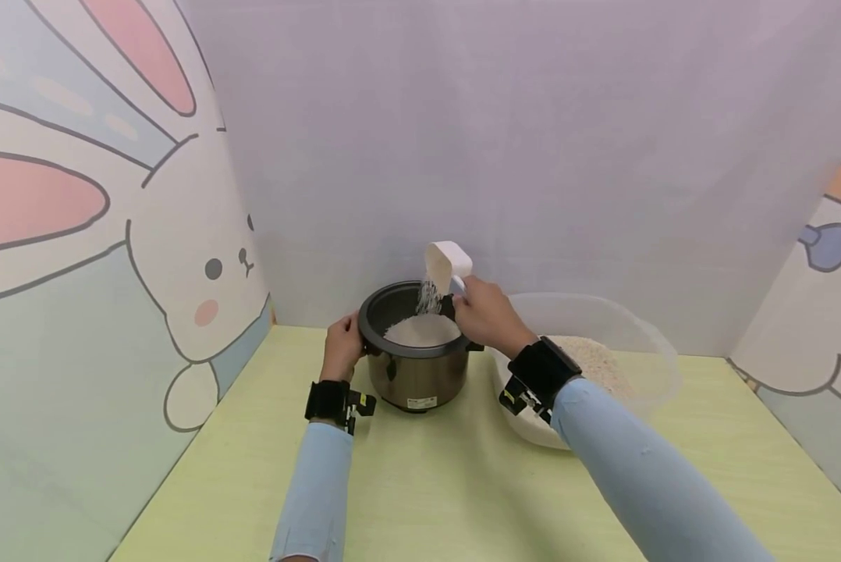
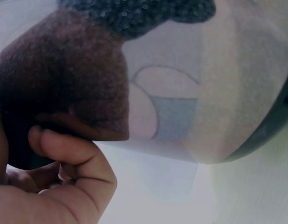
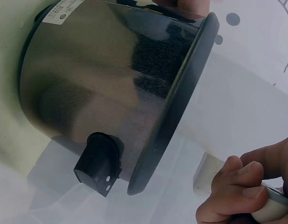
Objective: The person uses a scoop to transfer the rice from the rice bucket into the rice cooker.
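Note:
A dark metallic rice cooker stands lidless on the table, with white rice inside. At its left side, my left hand grips the black side handle, thumb and fingers curled round it in the left wrist view. Above the cooker's right rim, my right hand holds a white scoop by its handle. The scoop is tipped to the left, and grains fall from it into the pot. In the right wrist view, curled fingers hold the scoop's handle, and the cooker's other side handle sticks out.
Right of the cooker sits a translucent plastic tub holding more rice, partly hidden by my right forearm. A plain pale cloth hangs behind the light green table. Cartoon-printed panels stand at both sides.

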`<move>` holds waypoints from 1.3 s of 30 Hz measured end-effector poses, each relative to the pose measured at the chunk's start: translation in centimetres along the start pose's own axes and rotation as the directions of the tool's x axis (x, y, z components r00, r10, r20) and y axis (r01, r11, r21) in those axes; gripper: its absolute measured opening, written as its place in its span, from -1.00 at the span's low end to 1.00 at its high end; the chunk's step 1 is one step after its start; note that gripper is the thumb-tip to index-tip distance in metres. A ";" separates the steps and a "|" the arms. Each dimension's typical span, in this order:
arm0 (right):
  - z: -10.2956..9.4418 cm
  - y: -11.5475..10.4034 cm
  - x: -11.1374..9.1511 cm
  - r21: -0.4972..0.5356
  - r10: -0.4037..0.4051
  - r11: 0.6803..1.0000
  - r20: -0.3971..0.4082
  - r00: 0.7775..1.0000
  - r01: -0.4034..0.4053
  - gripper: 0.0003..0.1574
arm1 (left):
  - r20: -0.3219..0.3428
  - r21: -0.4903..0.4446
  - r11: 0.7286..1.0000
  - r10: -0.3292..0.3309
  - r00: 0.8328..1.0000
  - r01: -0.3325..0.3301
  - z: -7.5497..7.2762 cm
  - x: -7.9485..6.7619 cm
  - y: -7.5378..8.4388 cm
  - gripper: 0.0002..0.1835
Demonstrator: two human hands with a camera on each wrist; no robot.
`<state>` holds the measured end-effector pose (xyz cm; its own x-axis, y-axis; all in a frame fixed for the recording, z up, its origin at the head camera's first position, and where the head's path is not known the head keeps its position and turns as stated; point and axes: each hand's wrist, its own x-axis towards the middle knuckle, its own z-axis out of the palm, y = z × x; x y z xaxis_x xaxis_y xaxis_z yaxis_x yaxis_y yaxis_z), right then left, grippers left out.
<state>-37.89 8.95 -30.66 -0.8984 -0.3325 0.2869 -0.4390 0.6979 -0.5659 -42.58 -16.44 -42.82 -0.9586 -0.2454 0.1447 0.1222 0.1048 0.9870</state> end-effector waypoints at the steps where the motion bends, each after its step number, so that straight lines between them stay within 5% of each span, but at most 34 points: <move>1: 0.0 -0.1 0.0 -0.004 0.000 1.000 0.001 1.000 0.000 -0.63 | 0.004 -0.002 1.000 0.000 1.000 0.000 0.0 0.0 0.0 -0.57; 29: 0.2 -0.6 -0.3 -0.260 -0.058 0.964 -0.006 0.998 0.055 -0.60 | 0.008 -0.021 1.000 -0.016 1.000 0.016 0.1 -0.1 -0.1 -0.58; 39: 0.4 0.0 -0.7 -0.410 -0.097 0.907 0.021 0.995 0.097 -0.75 | 0.011 -0.021 1.000 -0.022 1.000 0.022 0.0 -0.1 -0.1 -0.58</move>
<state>-37.30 8.86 -31.15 -0.8516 -0.4122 0.3239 -0.4805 0.8608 -0.1679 -42.48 -16.38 -42.89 -0.9638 -0.2372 0.1219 0.1059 0.0792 0.9912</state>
